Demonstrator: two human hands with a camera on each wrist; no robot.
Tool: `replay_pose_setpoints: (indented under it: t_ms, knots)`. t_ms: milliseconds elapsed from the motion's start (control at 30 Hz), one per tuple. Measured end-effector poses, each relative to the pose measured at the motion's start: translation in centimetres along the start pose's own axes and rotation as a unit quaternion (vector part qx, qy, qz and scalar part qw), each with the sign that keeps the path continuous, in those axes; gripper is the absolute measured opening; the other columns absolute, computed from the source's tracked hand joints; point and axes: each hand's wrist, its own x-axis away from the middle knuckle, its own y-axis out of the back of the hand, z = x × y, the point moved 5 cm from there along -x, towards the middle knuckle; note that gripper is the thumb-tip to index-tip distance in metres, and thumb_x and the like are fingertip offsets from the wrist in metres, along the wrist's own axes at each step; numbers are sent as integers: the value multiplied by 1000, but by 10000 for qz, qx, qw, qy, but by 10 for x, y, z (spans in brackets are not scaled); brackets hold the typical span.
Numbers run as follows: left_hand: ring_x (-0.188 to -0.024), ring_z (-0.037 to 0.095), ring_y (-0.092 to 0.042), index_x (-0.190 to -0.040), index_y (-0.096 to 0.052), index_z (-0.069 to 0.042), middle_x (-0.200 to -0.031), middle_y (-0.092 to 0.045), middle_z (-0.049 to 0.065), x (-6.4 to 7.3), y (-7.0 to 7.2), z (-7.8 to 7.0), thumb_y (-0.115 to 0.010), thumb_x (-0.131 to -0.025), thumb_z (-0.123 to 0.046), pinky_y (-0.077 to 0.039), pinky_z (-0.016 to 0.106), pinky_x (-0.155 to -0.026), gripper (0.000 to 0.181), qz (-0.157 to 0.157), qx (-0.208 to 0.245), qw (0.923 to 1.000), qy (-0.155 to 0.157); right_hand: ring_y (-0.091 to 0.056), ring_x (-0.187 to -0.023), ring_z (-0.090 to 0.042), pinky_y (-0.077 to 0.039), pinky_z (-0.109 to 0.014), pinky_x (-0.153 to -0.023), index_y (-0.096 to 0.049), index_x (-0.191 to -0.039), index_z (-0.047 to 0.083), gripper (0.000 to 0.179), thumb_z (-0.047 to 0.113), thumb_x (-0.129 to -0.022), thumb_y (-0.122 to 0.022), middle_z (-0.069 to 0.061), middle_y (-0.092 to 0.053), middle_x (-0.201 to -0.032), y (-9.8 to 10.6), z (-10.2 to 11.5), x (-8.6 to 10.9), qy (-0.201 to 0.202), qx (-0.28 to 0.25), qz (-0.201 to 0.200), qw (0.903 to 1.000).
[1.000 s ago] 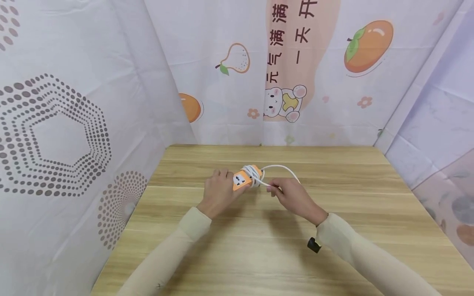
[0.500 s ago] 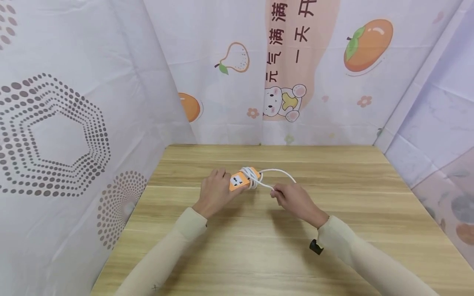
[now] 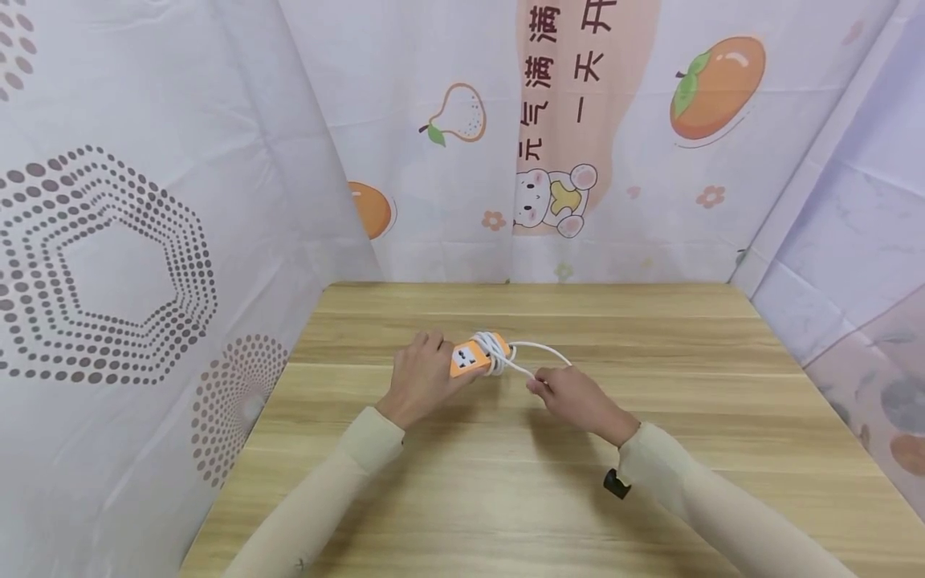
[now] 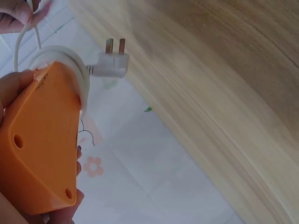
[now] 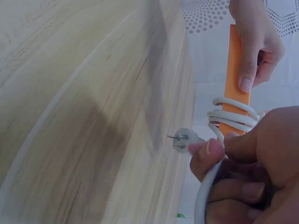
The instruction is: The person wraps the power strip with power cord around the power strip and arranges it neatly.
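An orange power strip (image 3: 470, 359) with white socket faces is held above the table by my left hand (image 3: 419, 379), thumb on the near side and fingers on the far side. White cord loops (image 3: 492, 350) wrap around the strip's right part. My right hand (image 3: 581, 404) pinches a stretch of the cord (image 5: 202, 198) between thumb and fingers, right of the strip. Another length of cord (image 3: 543, 347) arcs from the strip's far end towards this hand. In the left wrist view, the white plug (image 4: 112, 64) sticks out beside the loops, prongs showing. The strip's orange underside (image 4: 49, 133) faces that camera.
A wood-grain table (image 3: 462, 498) lies under both hands. Printed white curtains (image 3: 433, 201) stand behind it and along both sides. A small black object (image 3: 617, 484) shows at the right sleeve's cuff.
My right hand has shifted slightly right and nearer, with the cord in its fingers. The strip's corded end has dropped a little in view, and the cord's arc sits lower.
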Motion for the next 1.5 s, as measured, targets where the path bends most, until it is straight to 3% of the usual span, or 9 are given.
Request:
replay_pose_setpoints:
  t_ms: [133,267,433,567,633,767,967,1200,1500]
  knots:
    - [-67,20,-53,-82,-73,-7,-77,-56,3,-1,0,-1,-73,-82,-71,-42,33,-45,64,89,64,9998,-178,-51,-51,-11,-45,-32,-55,-28,-154,-8,64,24,-107,-57,-2,-59,-63,-1,-8,1,-485,-618,462,9958]
    - [-66,21,-53,-82,-73,-7,-77,-56,3,-1,0,-1,-74,-82,-70,-42,33,-46,64,223,66,9991,-357,-52,-49,-15,-45,-34,-56,-7,-161,-1,79,28,-107,-57,-14,-62,-61,0,-18,3,-876,-1289,804,9845]
    - [-65,19,-52,-82,-73,-6,-76,-55,3,-2,-1,1,-73,-82,-70,-40,33,-45,64,189,154,9994,-256,-45,-48,-13,-39,-30,-53,-32,-156,5,60,28,-107,-58,-5,-54,-55,3,-20,2,-765,-1719,769,9791]
    - [-62,19,-52,-80,-73,-4,-74,-57,4,-3,2,5,-78,-80,-66,-42,33,-44,62,-244,139,9996,-82,-37,-50,-8,-33,-25,-50,-66,-117,5,25,25,-109,-54,7,-42,-58,2,-11,1,-223,-1574,648,9851]
    - [-62,20,-52,-79,-72,-3,-74,-59,6,-3,3,6,-79,-80,-65,-43,34,-44,62,-432,72,9990,-59,-35,-52,-8,-31,-23,-50,-68,-99,7,24,23,-109,-53,8,-40,-60,2,-7,1,-36,-1461,539,9878]
    - [-64,21,-53,-81,-73,-3,-75,-60,6,-3,3,6,-74,-84,-68,-45,34,-46,64,-517,18,9987,5,-40,-53,-8,-32,-23,-50,-65,-91,9,21,18,-107,-56,6,-49,-61,-1,-3,4,135,-1447,385,9886]
    - [-66,19,-53,-83,-73,-5,-77,-57,2,-4,7,10,-74,-84,-67,-43,34,-47,62,-378,533,9957,650,-48,-57,-3,-37,-22,-54,-66,-86,7,23,16,-106,-59,2,-61,-63,-15,2,6,652,-1287,473,9884]
    - [-58,14,-46,-78,-73,-12,-70,-52,-4,-7,14,13,-75,-84,-65,-36,33,-50,53,-98,1698,9758,1374,-47,-57,-1,-37,-22,-54,-67,-86,7,21,15,-105,-61,-2,-64,-65,-23,4,6,892,-1347,350,9862]
    - [-68,15,-54,-91,-79,-11,-85,-63,-2,-8,15,3,-76,-87,-58,-41,33,-56,48,390,3225,9322,1599,-42,-57,-1,-36,-22,-56,-69,-84,9,20,13,-102,-63,3,-62,-65,-25,18,2,1158,-1349,137,9840]
